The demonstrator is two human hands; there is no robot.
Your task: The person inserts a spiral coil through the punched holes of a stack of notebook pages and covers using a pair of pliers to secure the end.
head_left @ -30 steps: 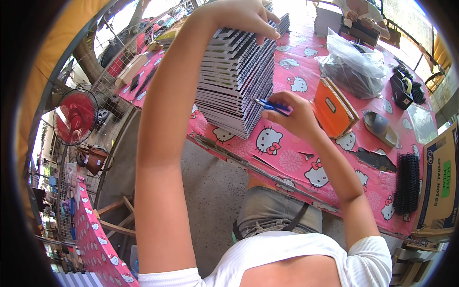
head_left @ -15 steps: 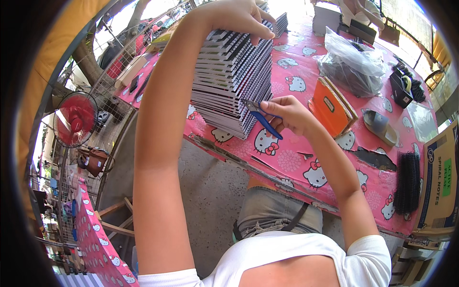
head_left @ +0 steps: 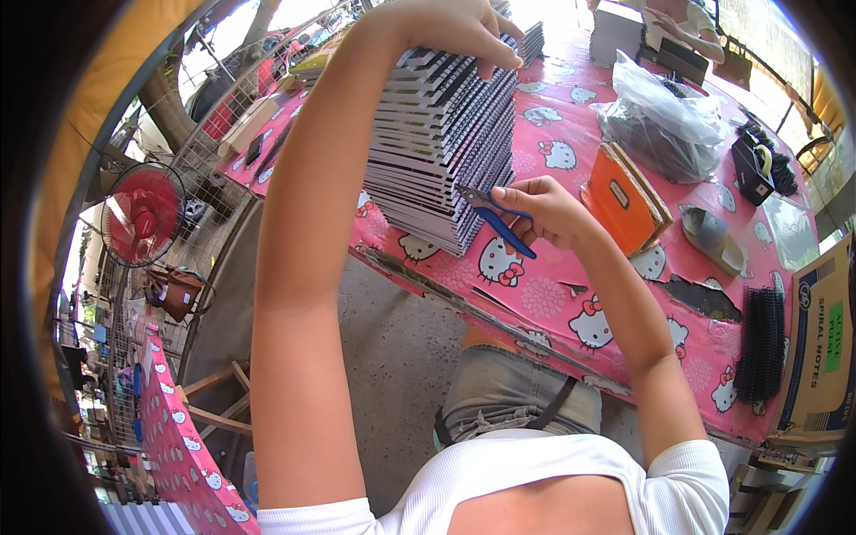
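Observation:
A tall stack of spiral-bound notebooks (head_left: 419,147) stands near the table's front edge, its dark wire spines facing right. My left hand (head_left: 464,36) rests over the top of the stack with its thumb and fingers apart; some fingers are hidden behind the hand. In my right hand (head_left: 548,212) are blue-handled wire cutters (head_left: 505,232), held low at the stack's right side. Their metal jaws point at the spiral spines, touching or very close to them. Whether the jaws grip a wire is too small to tell.
Right of my right hand stands an orange box-like block (head_left: 620,201). Farther right are a clear plastic bag (head_left: 664,120), a tape dispenser (head_left: 753,167), a slipper (head_left: 713,239), black spiral coils (head_left: 760,343) and a carton (head_left: 816,343). Another person (head_left: 682,27) sits across the table (head_left: 544,294).
The view has shifted slightly. Against the stack, both my hands and the wire cutters keep nearly the same places. Across the table, the other person's hand has moved.

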